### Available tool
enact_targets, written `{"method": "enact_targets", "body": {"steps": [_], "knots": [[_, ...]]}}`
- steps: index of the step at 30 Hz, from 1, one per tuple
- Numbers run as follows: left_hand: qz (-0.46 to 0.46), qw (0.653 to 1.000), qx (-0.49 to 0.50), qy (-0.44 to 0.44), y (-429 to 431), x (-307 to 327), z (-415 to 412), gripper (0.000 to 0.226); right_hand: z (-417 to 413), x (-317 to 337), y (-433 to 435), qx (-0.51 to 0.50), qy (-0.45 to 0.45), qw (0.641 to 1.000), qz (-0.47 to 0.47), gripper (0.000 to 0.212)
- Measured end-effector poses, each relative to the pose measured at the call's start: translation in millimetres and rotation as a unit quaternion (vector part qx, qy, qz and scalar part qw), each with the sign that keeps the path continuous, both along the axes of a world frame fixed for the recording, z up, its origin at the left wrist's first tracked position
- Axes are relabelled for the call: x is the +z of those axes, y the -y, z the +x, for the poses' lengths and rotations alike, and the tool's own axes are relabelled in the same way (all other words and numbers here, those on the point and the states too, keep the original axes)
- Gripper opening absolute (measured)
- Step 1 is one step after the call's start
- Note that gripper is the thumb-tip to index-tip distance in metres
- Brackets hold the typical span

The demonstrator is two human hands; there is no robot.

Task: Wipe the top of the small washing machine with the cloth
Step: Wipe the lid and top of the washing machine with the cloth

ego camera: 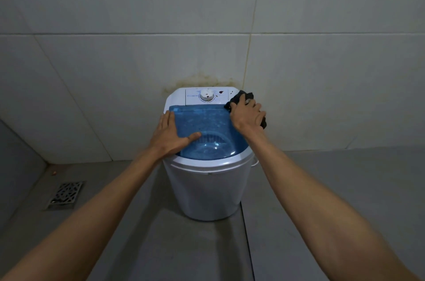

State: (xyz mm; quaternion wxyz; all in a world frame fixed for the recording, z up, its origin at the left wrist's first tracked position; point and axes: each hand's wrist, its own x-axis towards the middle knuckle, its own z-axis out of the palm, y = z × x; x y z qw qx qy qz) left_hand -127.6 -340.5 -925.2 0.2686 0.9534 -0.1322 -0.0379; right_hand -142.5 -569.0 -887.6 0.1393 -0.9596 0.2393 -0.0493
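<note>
Underfoot, grey floor — tiled wall

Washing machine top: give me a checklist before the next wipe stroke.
1. Cloth gripped by right hand: ok.
2. Cloth on the machine's top right rear corner: ok.
3. Left hand flat on blue lid, steadying it: ok.
4. Lid shut: ok.
5. Brown spots near dial wiped off: not ok.
6. Cloth damp: cannot tell.

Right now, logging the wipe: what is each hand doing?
Left hand: open, flat on the blue lid.
Right hand: closed on the dark cloth.
</note>
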Motion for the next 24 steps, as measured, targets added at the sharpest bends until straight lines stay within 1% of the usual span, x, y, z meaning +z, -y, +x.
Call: {"method": "enact_targets", "body": {"steps": [2,5,8,11,13,16,21,24], "knots": [[0.002,1.0,-0.001,-0.002,0,2,-1,0.137,-3,-3,-2,0.023,-0.004,0.999,-0.023,0.06],[0.006,1.0,0.0,-0.005,1,4,-1,0.138,-22,-9,-7,0.097,0.008,0.993,-0.064,0.056],[0.013,1.0,0.009,-0.005,2,5,-3,0.139,-35,-4,-9,0.195,-0.011,0.978,-0.067,0.054],[0.013,1.0,0.013,-0.002,3,5,-4,0.14,-28,4,-7,0.242,-0.037,0.968,-0.06,0.053],[0.01,1.0,0.012,-0.002,4,5,-5,0.139,-15,6,-7,0.237,-0.044,0.969,-0.059,0.054],[0.013,1.0,0.007,0.001,5,6,-5,0.13,10,6,-11,0.203,-0.049,0.977,-0.049,0.057],[-0.006,1.0,0.01,0.004,3,3,-5,0.135,44,14,-4,0.164,-0.061,0.985,-0.014,0.058],[-0.002,1.0,0.011,0.005,4,3,-6,0.129,52,15,-3,0.125,-0.062,0.99,-0.016,0.059]]}}
